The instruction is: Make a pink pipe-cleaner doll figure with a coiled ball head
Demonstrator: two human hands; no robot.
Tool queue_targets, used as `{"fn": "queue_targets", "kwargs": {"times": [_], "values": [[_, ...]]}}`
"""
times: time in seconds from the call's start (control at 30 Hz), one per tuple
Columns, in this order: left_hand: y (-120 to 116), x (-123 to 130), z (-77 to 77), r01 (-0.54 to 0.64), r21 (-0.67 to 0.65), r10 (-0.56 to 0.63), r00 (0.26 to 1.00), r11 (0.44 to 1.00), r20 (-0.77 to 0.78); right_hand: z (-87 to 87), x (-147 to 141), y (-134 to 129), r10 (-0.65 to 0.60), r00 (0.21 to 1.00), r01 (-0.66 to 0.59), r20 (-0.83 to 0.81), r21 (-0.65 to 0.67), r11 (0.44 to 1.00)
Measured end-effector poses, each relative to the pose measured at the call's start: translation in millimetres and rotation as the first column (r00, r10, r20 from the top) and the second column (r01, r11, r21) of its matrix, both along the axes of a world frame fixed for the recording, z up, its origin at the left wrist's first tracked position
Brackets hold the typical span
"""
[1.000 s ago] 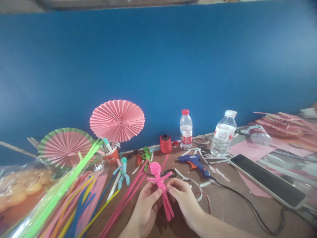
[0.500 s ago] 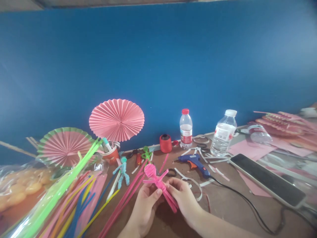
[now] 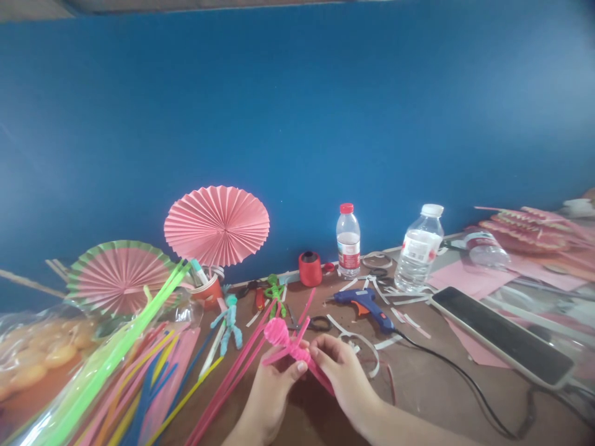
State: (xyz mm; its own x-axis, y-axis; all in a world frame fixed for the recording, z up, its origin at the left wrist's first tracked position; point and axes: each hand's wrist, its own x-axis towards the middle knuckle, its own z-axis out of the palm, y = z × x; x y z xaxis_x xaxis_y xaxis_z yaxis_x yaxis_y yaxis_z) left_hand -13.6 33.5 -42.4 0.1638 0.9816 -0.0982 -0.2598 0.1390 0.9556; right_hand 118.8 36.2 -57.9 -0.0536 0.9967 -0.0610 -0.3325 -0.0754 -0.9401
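Observation:
A pink pipe-cleaner figure (image 3: 277,332) with a round head, short arms and long legs is held between both hands, just above the brown table. My left hand (image 3: 275,390) pinches its body from the left, thumb on top. From the right, my right hand (image 3: 341,375) grips the wrapped torso with thumb and fingertips. Part of the torso and legs is hidden by the fingers. Loose pink pipe cleaners (image 3: 227,387) lie to the left of the hands. Beyond them stand a blue pipe-cleaner figure (image 3: 231,325) and a green one (image 3: 275,292).
A blue glue gun (image 3: 365,300) with its black cord lies at right, near a phone (image 3: 502,334). Behind are two bottles, one red-capped (image 3: 348,248), one white-capped (image 3: 418,257), and scissors (image 3: 320,323). Coloured pipe cleaners (image 3: 149,396) and paper fans (image 3: 216,226) fill the left.
The pink figure has tipped left and its head sits lower; its right arm points more upward. Both hands keep hold of it in nearly the same place.

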Motion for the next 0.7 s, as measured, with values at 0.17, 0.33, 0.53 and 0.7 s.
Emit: {"fn": "queue_targets", "kwargs": {"times": [0.17,0.33,0.53,0.7], "values": [[2.3,1.1,-3.6,-0.095,0.032,0.096,0.995,0.995,-0.027,1.7,0.3,-2.6,0.062,0.992,-0.061,-0.109,0.013,0.998],[2.3,1.5,-6.1,-0.094,0.057,0.094,0.996,0.994,-0.002,1.5,0.1,-3.2,0.013,0.999,-0.011,-0.033,0.051,0.999],[2.2,1.5,-4.7,-0.095,0.177,0.105,0.993,0.98,-0.046,1.1,1.8,-3.5,-0.071,0.994,0.067,0.083,0.048,0.997],[1.2,-0.2,-6.3,-0.043,0.23,0.067,0.993,0.972,-0.099,-0.1,2.1,-2.7,-0.119,0.98,0.102,0.157,0.117,0.988]]}}
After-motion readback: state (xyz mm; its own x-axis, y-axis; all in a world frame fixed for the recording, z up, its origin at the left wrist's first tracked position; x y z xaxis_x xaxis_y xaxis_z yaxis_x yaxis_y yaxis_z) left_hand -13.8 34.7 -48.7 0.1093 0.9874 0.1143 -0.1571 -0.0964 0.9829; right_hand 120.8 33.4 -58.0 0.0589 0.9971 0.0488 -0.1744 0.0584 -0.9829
